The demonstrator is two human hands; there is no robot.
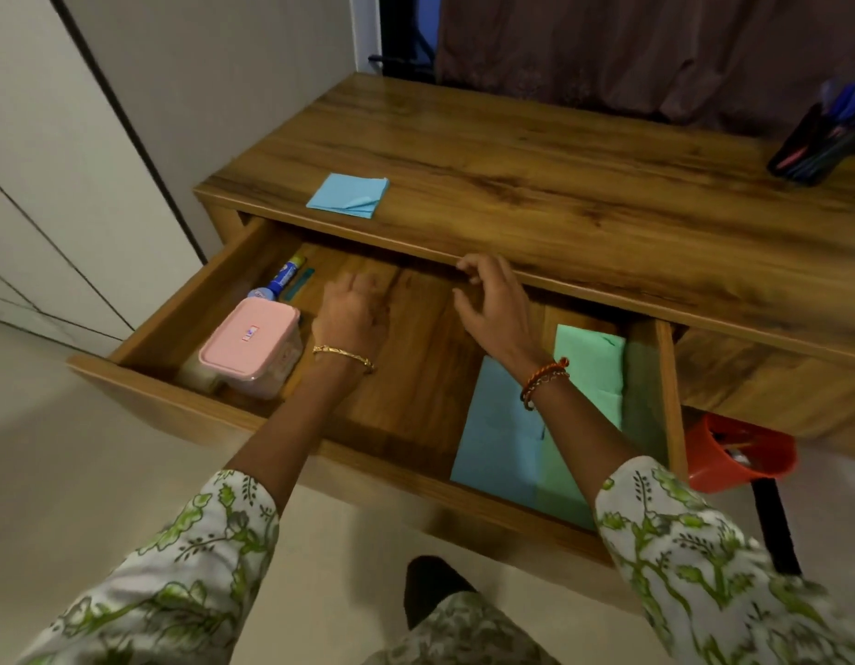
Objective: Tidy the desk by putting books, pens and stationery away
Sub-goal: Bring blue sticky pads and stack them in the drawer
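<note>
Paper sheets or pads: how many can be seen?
3: a blue pad on the desk top, a blue sheet and a green sheet at the drawer's right end; arms may hide more.

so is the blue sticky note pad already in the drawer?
No. The blue sticky note pad lies on the desk top, behind the open drawer.

A single head-worn view looks steeply down and forward from close above the left hand [353, 314] and right hand [495, 304], taking in the open drawer [415, 376] beneath them and the bench [535, 184] top beyond.
</note>
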